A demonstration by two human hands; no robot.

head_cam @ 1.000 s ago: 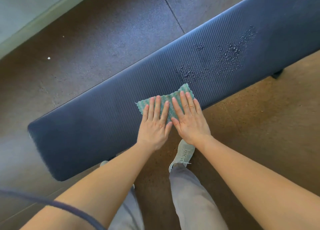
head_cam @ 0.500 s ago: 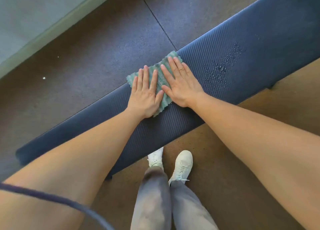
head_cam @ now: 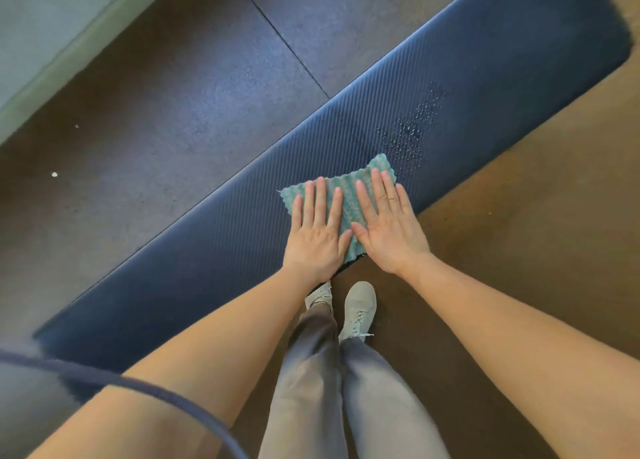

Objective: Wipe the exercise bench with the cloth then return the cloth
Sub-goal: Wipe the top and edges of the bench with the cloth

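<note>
A dark blue ribbed exercise bench (head_cam: 214,250) runs diagonally from lower left to upper right. A green wavy cloth (head_cam: 349,195) lies flat on its near edge, just left of and touching a patch of water droplets (head_cam: 408,136). My left hand (head_cam: 313,237) presses flat on the cloth's left half, fingers spread. My right hand (head_cam: 388,230) presses flat on its right half, fingertips close to the droplets. Most of the cloth's lower part is hidden under my palms.
Dark rubber floor tiles (head_cam: 173,95) lie beyond the bench, with a pale wall base (head_cam: 52,67) at upper left. My legs and white shoes (head_cam: 360,306) stand on brown floor by the bench's near side. A dark cord (head_cam: 138,386) crosses the lower left.
Both hands slid the cloth out to the bench's far edge and have pulled it back to the near edge, now further right, next to the droplets.
</note>
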